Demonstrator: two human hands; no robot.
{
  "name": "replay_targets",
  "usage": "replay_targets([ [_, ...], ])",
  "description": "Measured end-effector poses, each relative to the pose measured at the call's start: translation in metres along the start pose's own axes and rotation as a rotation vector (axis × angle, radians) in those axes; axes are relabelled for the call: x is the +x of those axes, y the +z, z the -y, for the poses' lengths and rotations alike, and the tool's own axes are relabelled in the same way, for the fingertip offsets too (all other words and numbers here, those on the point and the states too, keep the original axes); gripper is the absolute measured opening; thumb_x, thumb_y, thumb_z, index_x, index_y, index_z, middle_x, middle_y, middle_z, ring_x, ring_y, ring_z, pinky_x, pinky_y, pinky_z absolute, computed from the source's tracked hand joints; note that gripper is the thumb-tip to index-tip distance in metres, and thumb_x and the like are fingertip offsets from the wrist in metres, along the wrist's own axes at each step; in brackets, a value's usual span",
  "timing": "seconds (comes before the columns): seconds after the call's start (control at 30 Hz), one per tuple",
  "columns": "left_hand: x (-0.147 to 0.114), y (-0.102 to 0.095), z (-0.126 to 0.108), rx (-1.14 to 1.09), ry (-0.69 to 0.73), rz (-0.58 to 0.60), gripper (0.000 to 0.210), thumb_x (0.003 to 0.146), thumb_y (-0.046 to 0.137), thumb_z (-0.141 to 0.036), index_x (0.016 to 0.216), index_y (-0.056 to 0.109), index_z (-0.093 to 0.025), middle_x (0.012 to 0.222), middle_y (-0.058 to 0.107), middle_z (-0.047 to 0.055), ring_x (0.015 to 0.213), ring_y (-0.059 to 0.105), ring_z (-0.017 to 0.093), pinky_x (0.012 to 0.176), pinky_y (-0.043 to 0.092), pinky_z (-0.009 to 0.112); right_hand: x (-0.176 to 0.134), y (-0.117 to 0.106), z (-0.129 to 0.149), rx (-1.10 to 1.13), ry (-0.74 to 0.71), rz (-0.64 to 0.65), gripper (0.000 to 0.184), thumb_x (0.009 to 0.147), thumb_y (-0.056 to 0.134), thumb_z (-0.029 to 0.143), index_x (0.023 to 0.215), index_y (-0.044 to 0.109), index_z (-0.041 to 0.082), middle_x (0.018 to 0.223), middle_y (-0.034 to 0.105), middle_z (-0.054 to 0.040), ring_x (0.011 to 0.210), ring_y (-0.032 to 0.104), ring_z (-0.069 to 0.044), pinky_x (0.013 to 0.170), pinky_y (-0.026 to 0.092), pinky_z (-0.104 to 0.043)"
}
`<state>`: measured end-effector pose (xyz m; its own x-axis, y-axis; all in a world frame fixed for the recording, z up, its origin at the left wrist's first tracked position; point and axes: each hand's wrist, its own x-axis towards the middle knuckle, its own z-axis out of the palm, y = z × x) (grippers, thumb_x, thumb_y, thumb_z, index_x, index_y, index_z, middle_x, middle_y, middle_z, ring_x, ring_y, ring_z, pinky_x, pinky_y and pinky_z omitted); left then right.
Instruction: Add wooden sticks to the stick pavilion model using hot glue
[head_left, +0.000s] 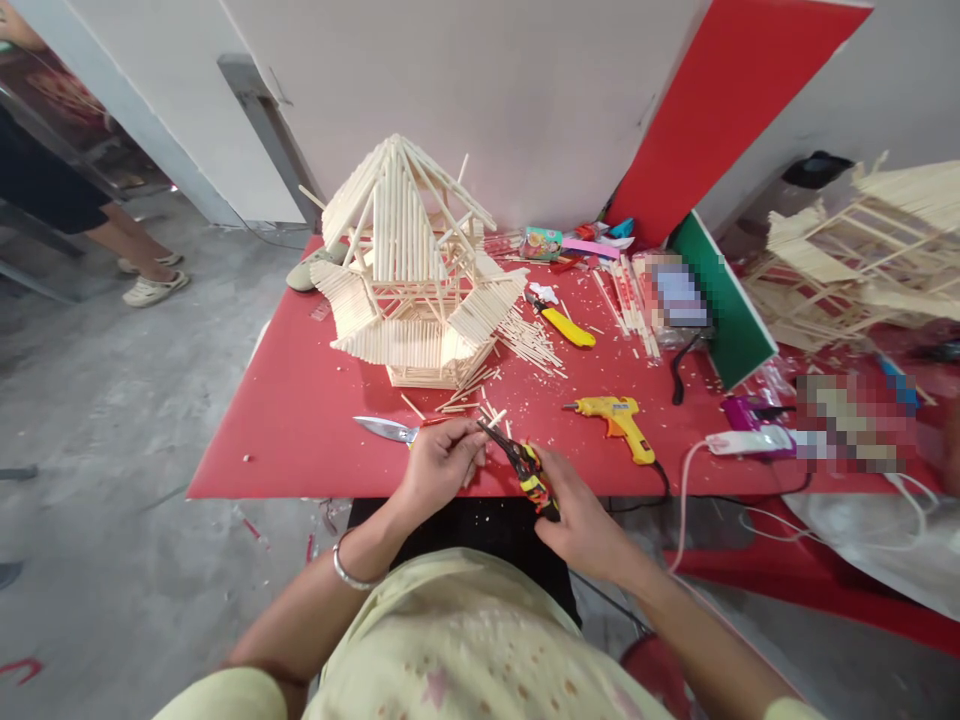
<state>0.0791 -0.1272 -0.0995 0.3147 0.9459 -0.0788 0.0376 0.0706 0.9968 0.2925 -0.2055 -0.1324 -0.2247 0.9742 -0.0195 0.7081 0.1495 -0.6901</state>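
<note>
My right hand [581,515] is wrapped around the handles of long-nose pliers [529,475], which are black, yellow and red. The pliers' jaws point up and left, to the fingertips of my left hand [444,465]. That left hand is closed in a pinch; what it holds is too small and hidden to make out. Short wooden sticks [495,418] lie just beyond the jaws. Behind my left hand, scissors [386,429] lie with their blades to the left, their handles partly covered. Farther back stands a pavilion model [409,230] built of wooden sticks, with a pointed roof.
A yellow glue gun [619,418] lies on the red table [285,430], near yellow-handled cutters [566,325] and loose sticks [532,340]. Bundled sticks [628,300] and a green board [724,300] are at right, past them another stick model [840,260]. A person's legs [135,245] show at left.
</note>
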Motion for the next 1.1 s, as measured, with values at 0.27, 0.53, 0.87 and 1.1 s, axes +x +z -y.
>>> replay_targets([
  [0.27, 0.001, -0.006, -0.002, 0.335, 0.200, -0.027, 0.029, 0.095, 0.051, -0.029, 0.073, 0.067, -0.018, 0.064, 0.066, 0.002, 0.058, 0.058, 0.013, 0.059, 0.042, 0.023, 0.000, -0.011, 0.022, 0.321, 0.094, 0.090, 0.068, 0.064, 0.046, 0.005, 0.130, 0.050, 0.024, 0.116, 0.064, -0.0043, 0.110, 0.059, -0.023, 0.101, 0.045, -0.041],
  [0.53, 0.001, -0.006, -0.001, 0.314, 0.206, -0.034, 0.031, 0.095, 0.052, -0.034, 0.073, 0.066, -0.018, 0.059, 0.062, 0.000, 0.052, 0.054, 0.011, 0.055, 0.040, 0.023, -0.009, -0.012, 0.028, 0.778, 0.373, 0.256, 0.045, 0.052, 0.052, 0.011, 0.095, 0.058, 0.023, 0.081, 0.056, 0.0025, 0.075, 0.052, -0.015, 0.065, 0.043, -0.026],
  [0.87, 0.002, -0.018, 0.026, -0.080, 0.039, -0.146, 0.022, 0.087, 0.065, -0.038, 0.085, 0.065, -0.016, 0.066, 0.066, 0.000, 0.046, 0.055, 0.009, 0.046, 0.043, 0.020, 0.015, -0.024, 0.013, 0.097, 0.431, 0.085, 0.053, 0.067, 0.052, 0.019, 0.120, 0.054, 0.018, 0.100, 0.063, -0.0080, 0.089, 0.059, -0.021, 0.076, 0.044, -0.031],
  [1.1, -0.002, -0.029, 0.032, -0.375, -0.013, -0.159, 0.024, 0.084, 0.070, -0.037, 0.092, 0.064, -0.015, 0.066, 0.067, 0.001, 0.048, 0.058, 0.009, 0.046, 0.048, 0.020, 0.048, -0.003, 0.012, -0.693, 0.439, -0.047, 0.072, 0.081, 0.057, 0.041, 0.142, 0.040, 0.007, 0.114, 0.059, -0.0211, 0.106, 0.057, -0.034, 0.083, 0.043, -0.042],
])
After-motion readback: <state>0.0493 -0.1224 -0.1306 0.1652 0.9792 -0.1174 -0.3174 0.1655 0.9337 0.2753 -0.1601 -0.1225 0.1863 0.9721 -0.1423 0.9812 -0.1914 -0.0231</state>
